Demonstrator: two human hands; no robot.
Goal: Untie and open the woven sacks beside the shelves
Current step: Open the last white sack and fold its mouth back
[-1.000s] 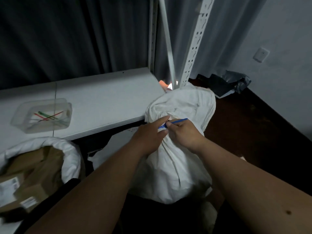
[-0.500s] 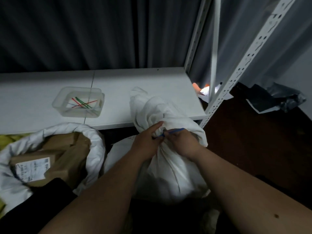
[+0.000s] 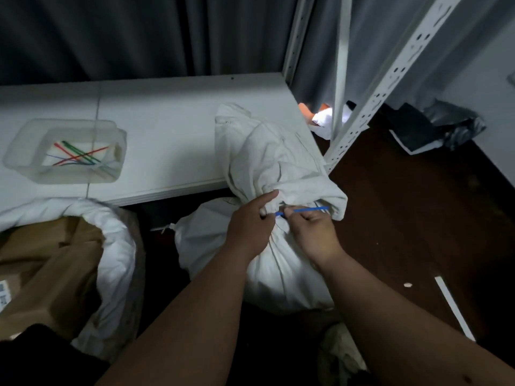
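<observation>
- Here, in the head view, a white woven sack (image 3: 278, 263) stands upright on the dark floor (image 3: 404, 224), just in front of the white shelf board (image 3: 172, 135) and beside the perforated shelf post (image 3: 370, 107).
- Its long axis runs up and down; the gathered neck is cinched about midway, and the loose top (image 3: 259, 146) rises above the tie, leaning up and to the left over the shelf edge.
- A blue tie (image 3: 303, 210) rings the neck; its free tail lies roughly level, pointing to the right.
- The left hand (image 3: 248, 232) grips the neck from the left, thumb stretched up along the cloth, the other fingers curled against the cinch.
- The right hand (image 3: 315, 235) has its fingers curled, pinching the blue tie at its left end.
- To the left an opened sack (image 3: 111, 246), rim rolled down, holds brown cardboard parcels (image 3: 41, 274).
- On the shelf board a clear plastic tub (image 3: 67, 151) contains red, green and blue ties (image 3: 80, 157).
</observation>
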